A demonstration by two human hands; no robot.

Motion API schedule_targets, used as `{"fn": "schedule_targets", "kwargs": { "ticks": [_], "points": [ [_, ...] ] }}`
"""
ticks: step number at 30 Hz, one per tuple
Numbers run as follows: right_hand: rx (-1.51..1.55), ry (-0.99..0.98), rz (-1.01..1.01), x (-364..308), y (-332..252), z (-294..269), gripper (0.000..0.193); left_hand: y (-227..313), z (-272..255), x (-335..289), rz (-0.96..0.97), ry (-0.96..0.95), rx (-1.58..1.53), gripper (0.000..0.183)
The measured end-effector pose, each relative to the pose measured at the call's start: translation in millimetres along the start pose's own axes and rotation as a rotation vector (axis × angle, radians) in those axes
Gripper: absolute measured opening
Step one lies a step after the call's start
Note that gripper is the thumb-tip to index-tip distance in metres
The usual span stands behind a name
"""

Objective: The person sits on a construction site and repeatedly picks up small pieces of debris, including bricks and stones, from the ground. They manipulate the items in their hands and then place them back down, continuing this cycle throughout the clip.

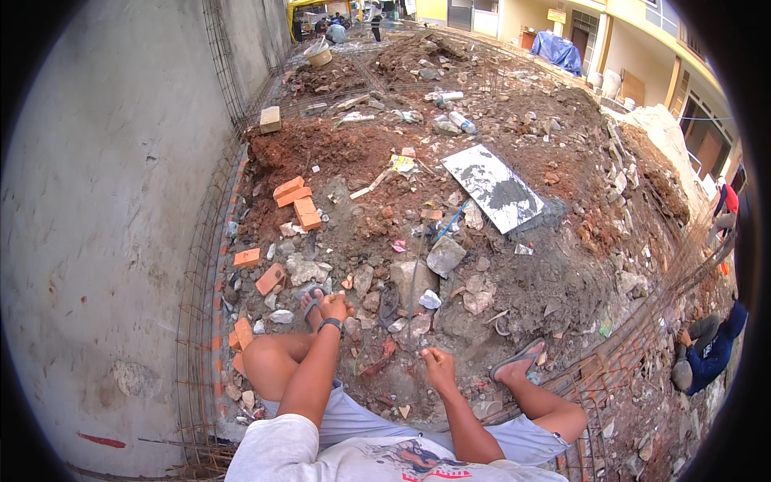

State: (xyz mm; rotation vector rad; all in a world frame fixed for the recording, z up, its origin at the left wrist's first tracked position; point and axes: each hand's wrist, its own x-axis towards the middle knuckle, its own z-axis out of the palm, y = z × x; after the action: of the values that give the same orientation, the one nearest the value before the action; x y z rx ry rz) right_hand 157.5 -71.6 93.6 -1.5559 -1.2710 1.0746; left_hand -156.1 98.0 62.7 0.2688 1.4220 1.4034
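Observation:
I sit with bent knees over ground strewn with rubble. My left hand [336,307], with a dark band on its wrist, is raised beside my left foot. Its fingers are closed, and what they hold, if anything, is too small to make out. My right hand [438,368] is closed in a pinch lower down, between my knees, with a tiny dark thing at its fingertips that I cannot name. Between the hands lie broken stones and a white lump [430,300]. A thin dark line [414,281] runs up the ground in front of them.
Orange bricks [306,214] lie ahead on the left, along a grey wall [120,201] with a steel rebar cage [201,321]. A mortar-smeared white board [494,189] lies ahead. More rebar [610,353] runs past my right foot. Another person [711,353] crouches at the right.

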Motion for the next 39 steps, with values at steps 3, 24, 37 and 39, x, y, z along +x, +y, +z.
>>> {"fn": "schedule_targets", "kwargs": {
  "ticks": [3,24,37,39],
  "points": [
    [0.151,-0.042,-0.034,2,-3,13,0.028,20,-8,14,0.038,-0.059,-0.090,0.022],
    [0.426,-0.288,0.204,-10,-39,-10,0.029,11,4,-11,-0.191,-0.203,-0.008,0.021],
    [0.019,-0.276,0.039,-10,-27,-11,0.033,71,57,-72,0.321,-0.174,0.110,0.068],
    [-0.196,-0.242,-0.135,-14,-35,-7,0.029,47,32,-41,0.424,-0.001,0.275,0.077]
  ]
}}
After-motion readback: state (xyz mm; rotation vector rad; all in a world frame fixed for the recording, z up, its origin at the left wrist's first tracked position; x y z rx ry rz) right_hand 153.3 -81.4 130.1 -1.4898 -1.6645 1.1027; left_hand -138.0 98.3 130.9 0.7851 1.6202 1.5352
